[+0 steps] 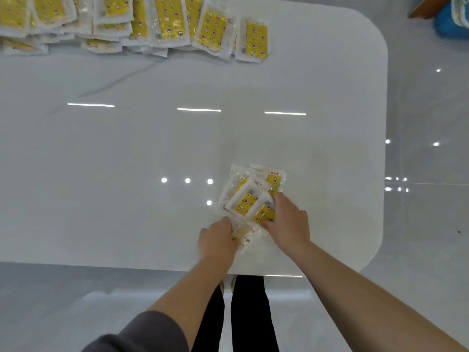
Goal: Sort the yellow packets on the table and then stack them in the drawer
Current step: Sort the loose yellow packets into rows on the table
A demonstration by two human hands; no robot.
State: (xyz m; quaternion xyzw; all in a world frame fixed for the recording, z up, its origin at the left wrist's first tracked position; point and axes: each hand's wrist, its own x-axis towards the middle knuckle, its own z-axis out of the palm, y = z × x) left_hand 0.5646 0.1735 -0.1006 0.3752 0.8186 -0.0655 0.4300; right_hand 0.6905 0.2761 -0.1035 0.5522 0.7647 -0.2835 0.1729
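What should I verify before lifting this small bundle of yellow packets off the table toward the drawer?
1. Both hands on bundle: left hand and right hand touch the small bundle: ok.
2. Bundle squared up: packets fanned at different angles: not ok.
3. Bundle fully on the table, away from its edge: ok.
4. Grip firm enough to lift: cannot tell.
5. Drawer open and ready: not in view, cannot tell.
6. Far row of packets all sorted: overlapping, cannot tell.
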